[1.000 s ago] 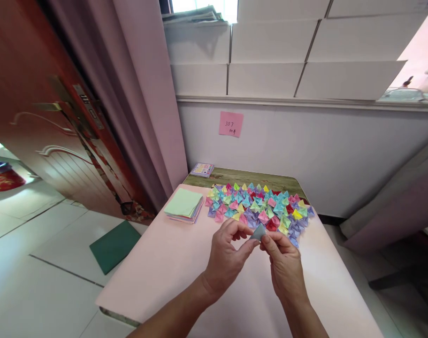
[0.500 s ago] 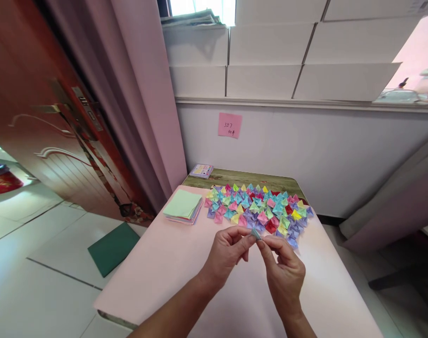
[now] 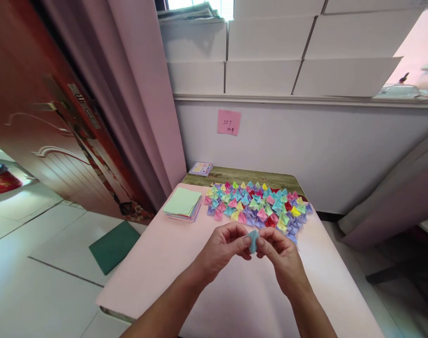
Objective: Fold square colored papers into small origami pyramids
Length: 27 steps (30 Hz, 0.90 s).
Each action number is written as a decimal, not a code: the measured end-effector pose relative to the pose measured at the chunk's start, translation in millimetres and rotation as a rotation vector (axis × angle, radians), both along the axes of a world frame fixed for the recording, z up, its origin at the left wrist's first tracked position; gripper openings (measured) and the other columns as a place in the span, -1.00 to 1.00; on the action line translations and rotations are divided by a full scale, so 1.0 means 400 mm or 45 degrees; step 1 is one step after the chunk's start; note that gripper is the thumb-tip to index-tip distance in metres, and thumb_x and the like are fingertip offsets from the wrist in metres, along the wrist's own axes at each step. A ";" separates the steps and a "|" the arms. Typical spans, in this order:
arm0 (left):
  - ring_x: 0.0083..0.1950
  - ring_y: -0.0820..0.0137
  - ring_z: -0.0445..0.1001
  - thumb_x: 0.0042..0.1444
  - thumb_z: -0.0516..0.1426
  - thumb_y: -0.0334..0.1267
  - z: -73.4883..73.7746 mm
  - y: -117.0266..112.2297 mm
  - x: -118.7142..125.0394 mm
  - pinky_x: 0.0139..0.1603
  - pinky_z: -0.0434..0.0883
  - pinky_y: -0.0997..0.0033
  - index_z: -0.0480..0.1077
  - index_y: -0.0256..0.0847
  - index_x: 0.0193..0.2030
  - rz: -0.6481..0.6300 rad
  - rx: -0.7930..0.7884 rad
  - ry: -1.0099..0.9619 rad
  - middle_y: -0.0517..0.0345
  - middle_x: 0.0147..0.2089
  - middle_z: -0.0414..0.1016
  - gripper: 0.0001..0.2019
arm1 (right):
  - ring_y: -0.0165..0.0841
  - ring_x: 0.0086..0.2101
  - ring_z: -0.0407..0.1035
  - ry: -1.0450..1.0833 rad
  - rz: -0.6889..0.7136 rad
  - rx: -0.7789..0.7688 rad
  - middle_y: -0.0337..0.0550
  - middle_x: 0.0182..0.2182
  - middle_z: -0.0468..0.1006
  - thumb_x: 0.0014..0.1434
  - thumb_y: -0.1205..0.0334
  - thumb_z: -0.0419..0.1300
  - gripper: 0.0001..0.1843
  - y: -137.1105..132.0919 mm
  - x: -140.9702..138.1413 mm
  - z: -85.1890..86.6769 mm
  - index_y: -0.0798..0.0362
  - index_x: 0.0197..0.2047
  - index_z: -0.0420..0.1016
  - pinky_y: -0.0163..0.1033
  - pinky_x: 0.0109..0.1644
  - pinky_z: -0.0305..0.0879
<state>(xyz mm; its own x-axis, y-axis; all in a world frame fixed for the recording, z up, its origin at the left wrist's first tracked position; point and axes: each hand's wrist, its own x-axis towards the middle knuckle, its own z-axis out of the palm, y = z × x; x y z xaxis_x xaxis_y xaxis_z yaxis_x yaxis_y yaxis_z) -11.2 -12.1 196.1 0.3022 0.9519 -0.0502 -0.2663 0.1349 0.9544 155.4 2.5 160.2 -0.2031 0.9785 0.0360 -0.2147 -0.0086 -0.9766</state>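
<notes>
A small folded blue paper piece [image 3: 254,241] is pinched between both hands above the pink-covered table [image 3: 157,263]. My left hand [image 3: 225,245] grips its left side, thumb on the near face. On the right side, my right hand [image 3: 278,249] holds it the same way, fingers behind. The piece looks like a pointed diamond with a crease down its middle. Just beyond the hands lies a spread of many-coloured folded paper pieces [image 3: 261,214]. To the left of them sits a stack of square paper sheets [image 3: 182,202], light green on top.
A small printed packet [image 3: 201,168] lies on the bare wood at the table's back. A pink note [image 3: 229,122] with handwriting sticks to the wall. On the floor at left lies a green board [image 3: 114,246], near a wooden door [image 3: 59,141] and a pink curtain [image 3: 147,84].
The blue paper piece has turned upright and now shows a wider, diamond-shaped face. My right hand has tilted and lies lower behind it. The view has shifted slightly.
</notes>
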 end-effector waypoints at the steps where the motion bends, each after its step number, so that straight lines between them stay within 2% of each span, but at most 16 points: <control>1: -0.31 0.40 0.48 0.00 0.30 -0.10 0.000 -0.001 0.003 -0.24 0.45 0.38 0.40 -0.28 -0.34 0.023 0.003 -0.009 0.14 -0.36 0.47 -0.72 | -0.41 -0.48 0.32 -0.017 -0.004 0.000 -0.24 -0.49 0.48 0.02 0.03 0.36 -0.74 -0.002 0.000 0.003 0.03 -0.35 0.50 -0.29 -0.37 0.32; 5: -0.37 0.42 0.49 -0.11 0.37 -0.22 -0.004 -0.002 0.016 -0.29 0.44 0.38 0.36 -0.23 -0.19 0.151 0.020 -0.011 0.19 -0.34 0.50 -0.62 | -0.39 -0.49 0.34 -0.014 -0.079 0.064 -0.25 -0.51 0.47 0.03 0.07 0.36 -0.76 -0.015 -0.009 0.011 0.03 -0.37 0.47 -0.28 -0.38 0.34; 7: -0.41 0.44 0.48 -0.11 0.37 -0.25 -0.005 -0.002 0.021 -0.31 0.43 0.39 0.33 -0.20 -0.09 0.219 0.041 0.011 0.23 -0.37 0.49 -0.55 | -0.39 -0.47 0.36 -0.021 -0.128 0.127 -0.23 -0.47 0.50 0.06 0.11 0.34 -0.80 -0.023 -0.016 0.011 0.01 -0.30 0.49 -0.27 -0.35 0.37; 10: -0.46 0.48 0.43 -0.14 0.37 -0.27 -0.004 -0.002 0.024 -0.37 0.40 0.45 0.34 -0.21 -0.11 0.285 0.050 0.048 0.30 -0.46 0.44 -0.56 | -0.33 -0.37 0.42 -0.098 -0.147 0.240 -0.15 -0.34 0.54 0.09 0.16 0.32 -0.77 -0.027 -0.021 0.008 -0.01 -0.15 0.52 -0.22 -0.30 0.41; 13: -0.47 0.49 0.41 -0.20 0.39 -0.28 -0.003 0.000 0.027 -0.42 0.37 0.51 0.37 -0.22 -0.17 0.308 0.026 0.034 0.32 -0.50 0.42 -0.57 | -0.27 -0.29 0.44 -0.153 -0.087 0.365 -0.11 -0.27 0.55 0.10 0.21 0.32 -0.77 -0.022 -0.017 0.004 -0.05 -0.13 0.57 -0.20 -0.28 0.42; 15: -0.45 0.47 0.43 -0.21 0.40 -0.27 -0.004 0.000 0.029 -0.42 0.38 0.50 0.40 -0.23 -0.23 0.295 -0.004 -0.006 0.27 -0.48 0.46 -0.62 | -0.28 -0.30 0.44 -0.158 -0.089 0.452 -0.12 -0.30 0.54 0.11 0.24 0.30 -0.82 -0.018 -0.013 0.002 -0.07 -0.17 0.61 -0.22 -0.31 0.41; 19: -0.45 0.42 0.45 -0.09 0.33 -0.22 -0.008 -0.003 0.029 -0.40 0.44 0.42 0.47 -0.32 -0.40 0.148 -0.082 0.009 0.13 -0.47 0.50 -0.78 | -0.32 -0.35 0.39 -0.186 -0.143 0.568 -0.15 -0.37 0.47 0.13 0.29 0.27 -0.85 -0.013 0.000 0.001 -0.11 -0.24 0.65 -0.26 -0.37 0.36; 24: -0.52 0.41 0.45 -0.07 0.31 -0.19 -0.006 -0.010 0.029 -0.49 0.45 0.40 0.48 -0.33 -0.42 0.124 -0.133 -0.028 0.09 -0.49 0.50 -0.79 | -0.29 -0.33 0.41 -0.240 -0.004 0.715 -0.12 -0.33 0.49 0.17 0.30 0.21 -0.77 -0.014 0.024 0.013 -0.16 -0.17 0.65 -0.19 -0.30 0.38; 27: -0.51 0.41 0.46 -0.06 0.32 -0.18 -0.003 -0.015 0.030 -0.47 0.46 0.40 0.48 -0.33 -0.40 0.095 -0.127 -0.058 0.09 -0.48 0.50 -0.77 | -0.24 -0.28 0.42 -0.326 -0.003 0.773 -0.09 -0.30 0.51 0.17 0.26 0.20 -0.77 -0.012 0.036 0.017 -0.15 -0.15 0.64 -0.14 -0.23 0.38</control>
